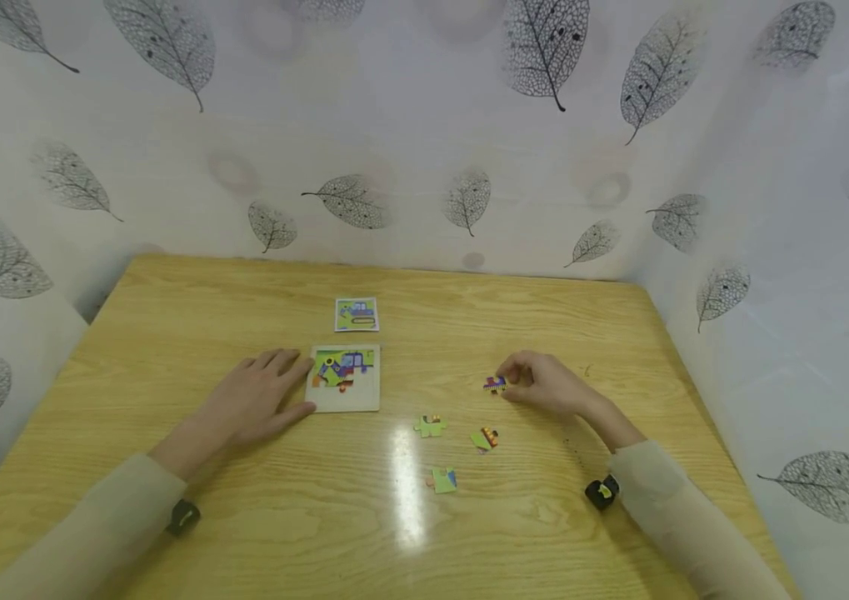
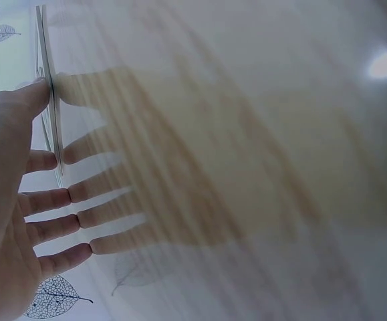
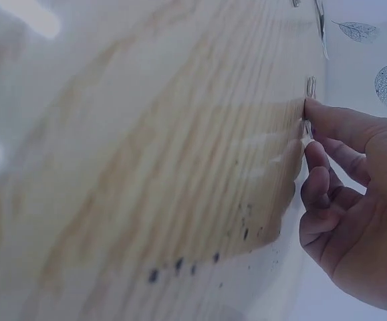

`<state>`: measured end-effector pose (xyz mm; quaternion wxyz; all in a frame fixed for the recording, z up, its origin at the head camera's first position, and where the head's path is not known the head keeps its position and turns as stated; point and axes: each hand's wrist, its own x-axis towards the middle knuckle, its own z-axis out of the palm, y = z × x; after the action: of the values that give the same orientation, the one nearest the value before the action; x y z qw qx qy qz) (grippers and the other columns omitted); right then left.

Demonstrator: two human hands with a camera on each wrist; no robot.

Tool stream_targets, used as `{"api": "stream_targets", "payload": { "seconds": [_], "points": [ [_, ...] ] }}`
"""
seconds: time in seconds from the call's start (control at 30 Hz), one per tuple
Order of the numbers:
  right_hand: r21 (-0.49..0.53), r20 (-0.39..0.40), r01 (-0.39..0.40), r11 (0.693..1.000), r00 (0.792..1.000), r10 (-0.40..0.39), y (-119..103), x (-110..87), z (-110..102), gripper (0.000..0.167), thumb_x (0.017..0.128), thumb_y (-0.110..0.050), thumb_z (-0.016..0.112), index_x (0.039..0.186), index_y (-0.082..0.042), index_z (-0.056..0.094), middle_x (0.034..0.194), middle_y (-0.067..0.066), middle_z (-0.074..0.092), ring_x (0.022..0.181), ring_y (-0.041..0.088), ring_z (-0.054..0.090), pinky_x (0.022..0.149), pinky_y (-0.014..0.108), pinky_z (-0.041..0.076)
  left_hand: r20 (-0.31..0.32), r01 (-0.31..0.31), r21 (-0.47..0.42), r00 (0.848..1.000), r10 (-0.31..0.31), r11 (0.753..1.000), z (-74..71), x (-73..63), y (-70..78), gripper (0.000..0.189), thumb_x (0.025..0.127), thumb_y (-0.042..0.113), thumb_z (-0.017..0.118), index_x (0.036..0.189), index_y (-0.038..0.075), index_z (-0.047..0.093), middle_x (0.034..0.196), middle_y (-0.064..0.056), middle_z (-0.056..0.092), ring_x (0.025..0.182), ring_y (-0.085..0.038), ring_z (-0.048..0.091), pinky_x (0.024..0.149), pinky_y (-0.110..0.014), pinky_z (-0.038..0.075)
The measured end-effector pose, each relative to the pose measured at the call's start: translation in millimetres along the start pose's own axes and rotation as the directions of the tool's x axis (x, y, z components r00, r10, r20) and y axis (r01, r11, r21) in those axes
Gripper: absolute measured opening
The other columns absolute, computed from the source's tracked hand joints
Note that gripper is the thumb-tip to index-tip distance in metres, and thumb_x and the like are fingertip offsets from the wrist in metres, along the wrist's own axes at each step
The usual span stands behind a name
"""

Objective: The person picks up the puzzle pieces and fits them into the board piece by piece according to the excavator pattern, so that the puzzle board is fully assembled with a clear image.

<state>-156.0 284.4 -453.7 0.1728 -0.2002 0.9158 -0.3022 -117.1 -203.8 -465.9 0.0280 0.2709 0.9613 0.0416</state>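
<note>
A square puzzle board (image 1: 364,400) with part of an excavator picture in it lies left of centre. My left hand (image 1: 262,396) rests on the table at its left side, fingers outstretched, with thumb and index fingertips at the board's edge. In the left wrist view the board (image 2: 51,107) appears edge-on beside the thumb. To the right, my right hand (image 1: 544,383) pinches a purple jigsaw piece (image 1: 495,384) between thumb and fingers, low over the tabletop. The right wrist view shows that hand (image 3: 357,180) with its other fingers curled in.
Loose jigsaw pieces lie between the hands: a green one (image 1: 431,427), a green and red one (image 1: 484,439) and a green and blue one (image 1: 444,480). Behind the board is a small picture card (image 1: 357,315). Leaf-patterned curtain (image 1: 424,125) borders the wooden table (image 1: 304,517).
</note>
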Motion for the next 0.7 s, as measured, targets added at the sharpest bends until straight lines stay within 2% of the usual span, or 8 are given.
{"api": "stream_targets", "payload": {
  "seconds": [0.17,0.4,0.53,0.7],
  "points": [
    [0.022,0.001,-0.012,1.000,1.000,0.012,-0.5,2.0,0.6,0.023,0.093,-0.015,0.080,0.114,-0.010,0.071,0.101,0.006,0.068,0.086,0.015,0.059,0.071,0.024,0.052,-0.002,0.001,0.001,1.000,-0.001,1.000,0.7,0.0,0.4,0.073,0.103,0.056,0.058,0.158,0.008,0.048,0.158,-0.026,0.050,0.145,-0.048,0.050,0.114,-0.069,0.047],
    [0.107,-0.017,-0.027,0.994,0.999,0.029,-1.9,3.8,2.5,0.019,0.093,-0.011,0.079,0.110,-0.010,0.071,0.099,0.007,0.069,0.083,0.016,0.062,0.071,0.023,0.054,-0.008,-0.003,-0.005,1.000,0.002,1.000,0.0,0.0,0.9,0.072,0.104,0.055,0.058,0.157,0.008,0.049,0.158,-0.026,0.051,0.144,-0.048,0.050,0.113,-0.069,0.047],
    [0.146,-0.045,-0.023,0.989,0.999,0.030,-2.2,5.2,4.2,0.016,0.093,-0.011,0.080,0.107,-0.008,0.072,0.097,0.010,0.071,0.079,0.015,0.061,0.067,0.021,0.052,-0.007,-0.004,-0.004,1.000,0.004,1.000,0.0,0.2,0.6,0.072,0.103,0.055,0.059,0.157,0.008,0.049,0.157,-0.027,0.051,0.144,-0.048,0.050,0.113,-0.069,0.047],
    [0.219,-0.063,-0.053,0.974,0.996,0.068,-1.9,7.3,9.4,0.017,0.095,-0.015,0.079,0.109,-0.007,0.074,0.098,0.010,0.073,0.082,0.014,0.064,0.069,0.022,0.053,-0.009,-0.004,-0.001,1.000,0.004,1.000,0.4,0.5,0.0,0.073,0.103,0.055,0.059,0.157,0.008,0.049,0.157,-0.027,0.051,0.144,-0.048,0.050,0.113,-0.069,0.047]
  ]
}}
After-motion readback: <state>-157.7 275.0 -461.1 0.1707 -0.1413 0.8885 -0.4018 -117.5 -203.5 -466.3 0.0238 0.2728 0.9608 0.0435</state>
